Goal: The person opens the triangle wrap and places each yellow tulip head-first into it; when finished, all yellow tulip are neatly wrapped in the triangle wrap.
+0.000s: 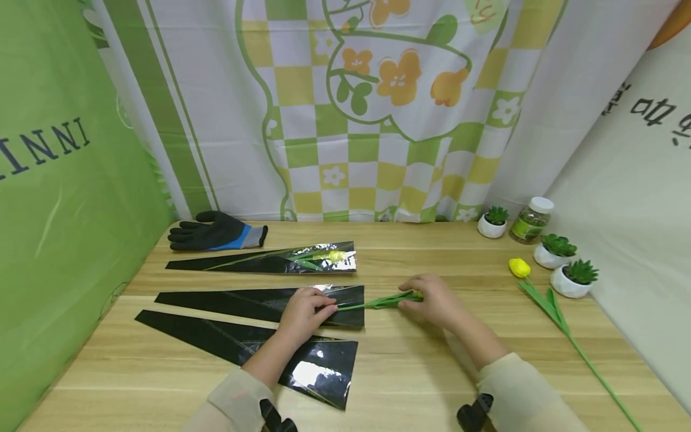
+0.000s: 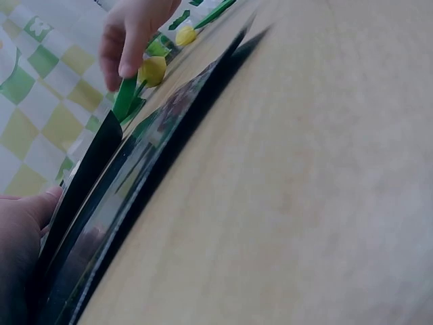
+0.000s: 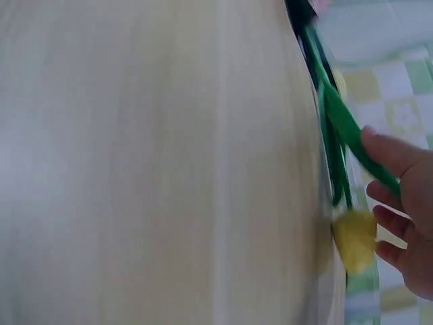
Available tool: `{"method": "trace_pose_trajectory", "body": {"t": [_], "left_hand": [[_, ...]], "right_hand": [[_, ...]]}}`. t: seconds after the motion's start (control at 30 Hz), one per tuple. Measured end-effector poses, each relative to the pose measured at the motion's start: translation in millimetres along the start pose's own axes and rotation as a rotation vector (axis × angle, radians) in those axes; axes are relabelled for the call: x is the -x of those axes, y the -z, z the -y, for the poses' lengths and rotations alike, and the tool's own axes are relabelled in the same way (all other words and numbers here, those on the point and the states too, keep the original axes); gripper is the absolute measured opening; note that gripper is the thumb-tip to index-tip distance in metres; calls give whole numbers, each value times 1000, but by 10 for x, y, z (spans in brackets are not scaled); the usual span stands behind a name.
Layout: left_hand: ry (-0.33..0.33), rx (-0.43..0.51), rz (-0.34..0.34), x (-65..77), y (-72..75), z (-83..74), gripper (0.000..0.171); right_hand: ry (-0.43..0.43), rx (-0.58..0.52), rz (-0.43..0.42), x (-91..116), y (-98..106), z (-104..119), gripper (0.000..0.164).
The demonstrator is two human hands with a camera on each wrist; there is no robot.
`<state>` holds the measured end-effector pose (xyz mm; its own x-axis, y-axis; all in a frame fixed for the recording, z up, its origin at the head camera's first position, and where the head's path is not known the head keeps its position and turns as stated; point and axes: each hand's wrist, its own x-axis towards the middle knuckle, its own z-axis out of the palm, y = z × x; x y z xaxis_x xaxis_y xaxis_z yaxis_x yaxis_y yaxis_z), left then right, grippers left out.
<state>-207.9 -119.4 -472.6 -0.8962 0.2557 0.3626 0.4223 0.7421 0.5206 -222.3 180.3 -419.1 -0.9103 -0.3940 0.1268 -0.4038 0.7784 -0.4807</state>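
A yellow artificial tulip (image 3: 355,240) with green leaves and stem lies at the right end of the middle black flower sleeve (image 1: 216,300), its stem reaching over or into the sleeve. With my right hand (image 1: 432,300) I hold the tulip near its bloom, the thumb on a green leaf (image 3: 345,122) in the right wrist view. On the same sleeve my left hand (image 1: 305,312) pinches the film beside the stem; in the left wrist view one layer stands raised by its thumb. Whether the stem tip is inside is hidden by the left hand.
Behind lies a sleeve (image 1: 259,261) with a tulip inside; another sleeve (image 1: 324,369) lies in front. A black-and-blue glove (image 1: 216,233) is at the back left. On the right are a loose tulip (image 1: 556,309), potted succulents (image 1: 573,281) and a lidded jar (image 1: 531,222).
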Motion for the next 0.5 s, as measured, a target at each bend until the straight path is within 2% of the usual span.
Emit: {"method": "trace_pose_trajectory", "body": {"t": [0.13,0.27,0.5], "left_hand": [[-10,-18,-9,-2,-5,6,17],[4,-4,0,-3,2,2,17],[20,8,4,-4,-1,-9,16]], "right_hand": [[-79,-130,-4,70,151,-179,37],[-189,-195,34,118,251,-328,47],[-186,-231,104,148,252,-467,46]]}}
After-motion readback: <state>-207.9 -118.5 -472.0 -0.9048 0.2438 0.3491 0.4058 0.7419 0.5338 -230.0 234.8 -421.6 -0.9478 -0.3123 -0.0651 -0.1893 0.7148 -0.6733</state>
